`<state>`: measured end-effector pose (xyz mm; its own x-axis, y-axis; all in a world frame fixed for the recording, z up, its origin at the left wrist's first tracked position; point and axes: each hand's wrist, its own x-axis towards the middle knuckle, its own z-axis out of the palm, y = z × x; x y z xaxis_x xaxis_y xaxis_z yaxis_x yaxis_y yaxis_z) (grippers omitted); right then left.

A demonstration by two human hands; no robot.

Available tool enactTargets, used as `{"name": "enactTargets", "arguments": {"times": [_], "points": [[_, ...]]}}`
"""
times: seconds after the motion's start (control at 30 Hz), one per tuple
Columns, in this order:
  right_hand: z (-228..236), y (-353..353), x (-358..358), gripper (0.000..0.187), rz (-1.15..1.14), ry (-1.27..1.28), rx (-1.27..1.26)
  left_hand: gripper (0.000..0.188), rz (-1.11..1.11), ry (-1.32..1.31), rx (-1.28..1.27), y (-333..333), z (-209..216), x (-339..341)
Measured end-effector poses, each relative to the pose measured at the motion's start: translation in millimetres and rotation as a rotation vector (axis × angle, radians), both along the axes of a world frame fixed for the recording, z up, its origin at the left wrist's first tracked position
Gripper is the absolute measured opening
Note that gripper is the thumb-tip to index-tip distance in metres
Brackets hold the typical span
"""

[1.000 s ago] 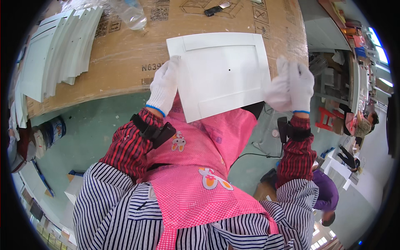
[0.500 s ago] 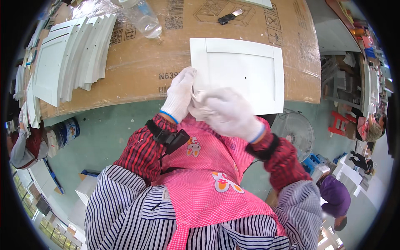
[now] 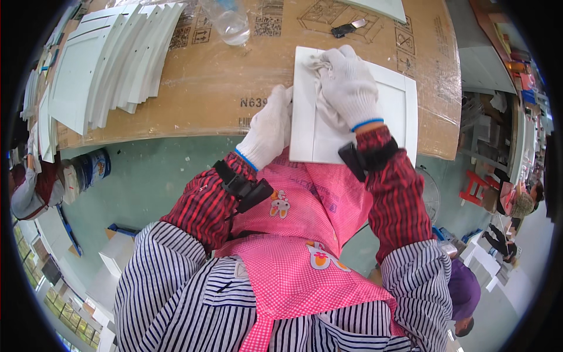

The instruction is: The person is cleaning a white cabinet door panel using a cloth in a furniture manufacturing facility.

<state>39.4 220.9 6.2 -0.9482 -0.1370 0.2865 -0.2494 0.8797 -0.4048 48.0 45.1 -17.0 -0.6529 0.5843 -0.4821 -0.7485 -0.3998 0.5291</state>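
Brown cardboard (image 3: 199, 91) fills upper centre. There, a white panel (image 3: 392, 111) lies beneath the right hand (image 3: 350, 85) — clutching a cloth (image 3: 326, 104) — with the left hand (image 3: 267, 126) holding the panel's left edge.

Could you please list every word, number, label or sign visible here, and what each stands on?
I won't copy wording, only locate it:
Brown cardboard: a dark line of letters and digits beside the left hand, readable in part.
Same cardboard: square codes and boxed symbols; no words readable.
Pink apron: purple print, too small to read.
Blue bucket: markings too blurred to read.
White panel: no text visible.
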Motion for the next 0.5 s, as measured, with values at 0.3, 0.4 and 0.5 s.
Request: {"name": "enactTargets", "arguments": {"times": [0.3, 0.4, 0.5], "points": [[33, -15, 60, 0.023, 0.052, -0.324, 0.063, 0.043, 0.029, 0.192, -0.255, -10, -35, 9], [19, -13, 26, 0.023, -0.016, -0.155, 0.157, 0.047, 0.015, 0.193, -0.246, -4, -27, 10], [28, -21, 12, 0.019, -0.01, -0.162, 0.128, 0.048, 0.05, 0.132, -0.21, -3, -21, 10]]}}
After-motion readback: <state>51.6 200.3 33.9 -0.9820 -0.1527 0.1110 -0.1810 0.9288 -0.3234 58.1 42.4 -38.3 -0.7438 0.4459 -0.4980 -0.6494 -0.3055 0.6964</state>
